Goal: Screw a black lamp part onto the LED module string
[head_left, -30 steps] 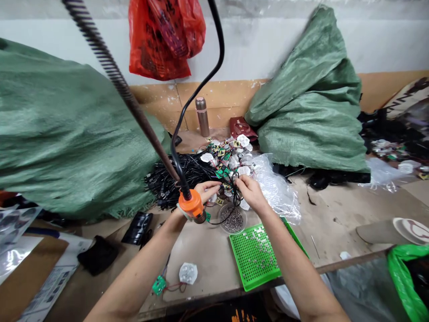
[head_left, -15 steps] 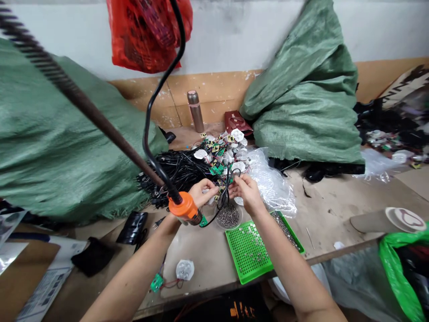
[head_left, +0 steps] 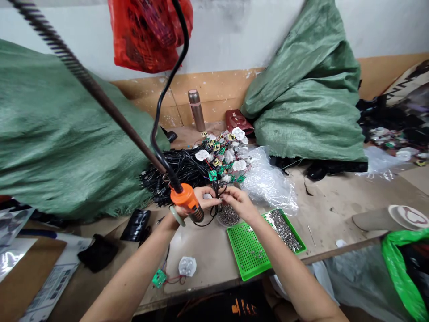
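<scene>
A looped black cable (head_left: 214,214) hangs between my hands at the middle of the workbench. My left hand (head_left: 205,197) is closed on the cable, thumb pointing right, partly behind the hanging orange electric screwdriver (head_left: 185,199). My right hand (head_left: 237,200) pinches the same cable from the other side, its fingertips close to my left thumb. Just below them stands a round tub of small metal screws (head_left: 229,215). A green circuit board (head_left: 212,175) shows right above the cable; whether it is joined to it I cannot tell.
Behind my hands lie piled black cables (head_left: 181,165) and white lamp parts (head_left: 239,165) with circuit boards. A green tray (head_left: 246,250) of metal pieces sits under my right forearm. A loose lamp part (head_left: 187,266) lies near the front edge. Green sacks (head_left: 308,112) and a thermos (head_left: 196,112) stand behind.
Both hands have come closer together and slightly lower, my right hand moving left. The cable loop has moved left and down with them. The view has shifted slightly.
</scene>
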A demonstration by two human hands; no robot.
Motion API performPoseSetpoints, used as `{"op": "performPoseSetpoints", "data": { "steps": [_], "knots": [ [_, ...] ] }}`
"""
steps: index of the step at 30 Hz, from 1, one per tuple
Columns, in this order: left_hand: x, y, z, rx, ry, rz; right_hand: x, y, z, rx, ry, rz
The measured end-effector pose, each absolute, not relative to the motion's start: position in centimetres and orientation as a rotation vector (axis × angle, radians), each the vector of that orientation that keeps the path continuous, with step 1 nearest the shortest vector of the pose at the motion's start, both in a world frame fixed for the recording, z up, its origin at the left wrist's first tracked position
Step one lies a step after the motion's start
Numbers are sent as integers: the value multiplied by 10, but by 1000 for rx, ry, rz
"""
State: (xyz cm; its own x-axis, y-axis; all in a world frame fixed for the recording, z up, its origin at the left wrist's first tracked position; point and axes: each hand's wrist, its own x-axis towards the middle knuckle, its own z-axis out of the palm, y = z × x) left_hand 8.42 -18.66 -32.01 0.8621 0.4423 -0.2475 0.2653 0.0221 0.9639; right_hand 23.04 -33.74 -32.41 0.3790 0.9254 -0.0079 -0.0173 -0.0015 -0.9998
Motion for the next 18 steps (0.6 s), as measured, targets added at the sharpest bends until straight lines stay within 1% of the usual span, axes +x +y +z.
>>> {"op": "performPoseSetpoints", "data": {
  "steps": [2,5,7,12,18],
  "knots": [
    [76,-182,-326,1511,594,172,232,-339,-327,-1352,-1060,905],
    [63,-171,-335,1471,607,181,236,-338,-331,-1482,-1183,680],
    [55,-164,-342,1449,614,187,236,-334,-333,-1537,-1247,589],
    [39,-161,-356,1376,620,223,229,-321,-339,-1533,-1357,704],
    [24,-165,-348,1313,655,317,244,-320,-337,-1562,-1430,541]
  ]
}}
